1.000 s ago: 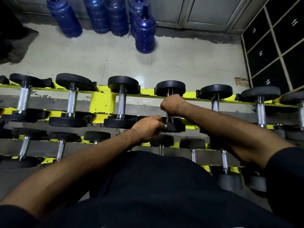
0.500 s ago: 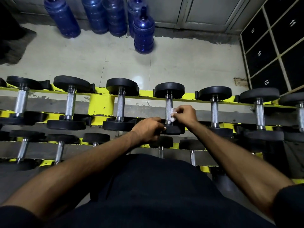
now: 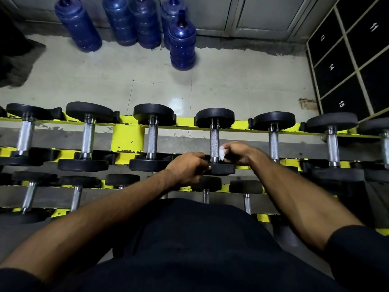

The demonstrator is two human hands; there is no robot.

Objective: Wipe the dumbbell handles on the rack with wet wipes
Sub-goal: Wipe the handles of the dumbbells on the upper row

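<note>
Wet wipe (image 3: 222, 153): only a white scrap shows, rest hidden inside right grip (image 3: 239, 153). Left grip (image 3: 187, 167): fingers curled under, out of sight; hold on near plate (image 3: 225, 170) cannot be confirmed. Lower-tier dumbbells (image 3: 207, 184) partly hidden by forearms and torso. Rightmost dumbbell (image 3: 385, 144) cut by right edge. Rear water bottles (image 3: 124, 20): tops cut by top edge. Upper locker numbers (image 3: 374, 26) too blurred to read

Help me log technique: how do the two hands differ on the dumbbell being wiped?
The right hand pinches a white wipe against the handle; the left hand holds no wipe. The right hand sits beside the handle, the left hand grips the near plate. Both touch the same dumbbell.
</note>
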